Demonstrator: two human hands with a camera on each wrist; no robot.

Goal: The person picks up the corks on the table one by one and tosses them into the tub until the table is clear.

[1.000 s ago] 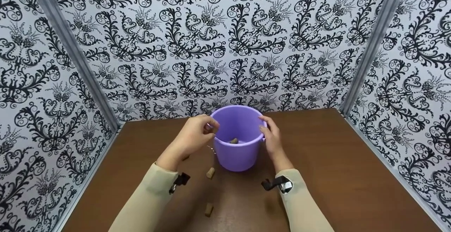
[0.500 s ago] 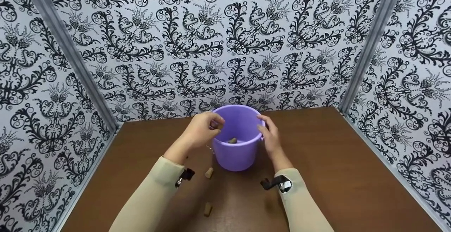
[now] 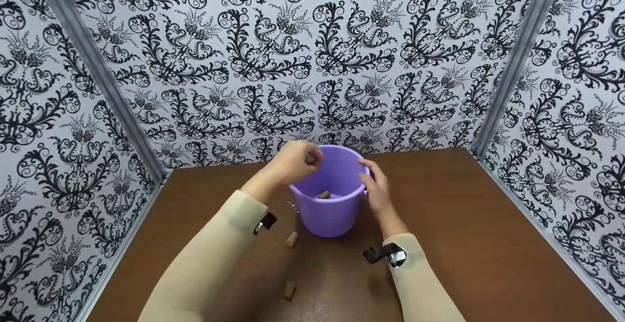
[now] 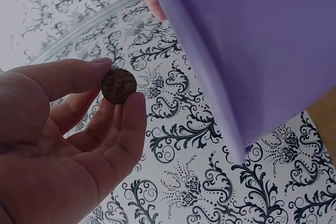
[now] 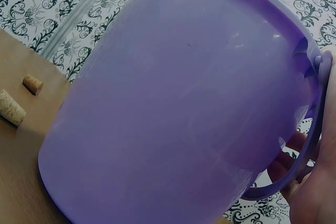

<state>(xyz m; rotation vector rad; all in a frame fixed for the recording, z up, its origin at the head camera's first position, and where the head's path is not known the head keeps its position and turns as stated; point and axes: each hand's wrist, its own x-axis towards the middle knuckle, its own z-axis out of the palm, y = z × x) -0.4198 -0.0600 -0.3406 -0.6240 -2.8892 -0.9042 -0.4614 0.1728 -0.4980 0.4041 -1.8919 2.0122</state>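
A purple bucket (image 3: 328, 217) stands upright on the table, its mouth facing up. My left hand (image 3: 293, 161) is over the left part of the rim. In the left wrist view, the thumb and fingers of this hand pinch a cork (image 4: 118, 86), seen end-on, beside the bucket wall. At the right side, my right hand (image 3: 377, 190) grips the bucket's rim; the right wrist view has it by the purple handle (image 5: 314, 129). Inside the bucket, a cork (image 3: 324, 195) lies at the bottom. The cork in my left hand is hidden in the head view.
On the brown table (image 3: 439, 224), one cork (image 3: 291, 239) lies just in front of the bucket and another cork (image 3: 289, 290) lies nearer. Patterned walls (image 3: 273, 68) with grey corner posts (image 3: 512, 63) enclose the table at the back and sides.
My left hand has risen and moved right, from beside the bucket's left rim to above it. My right hand has kept its grip on the rim, and the bucket stays in place.
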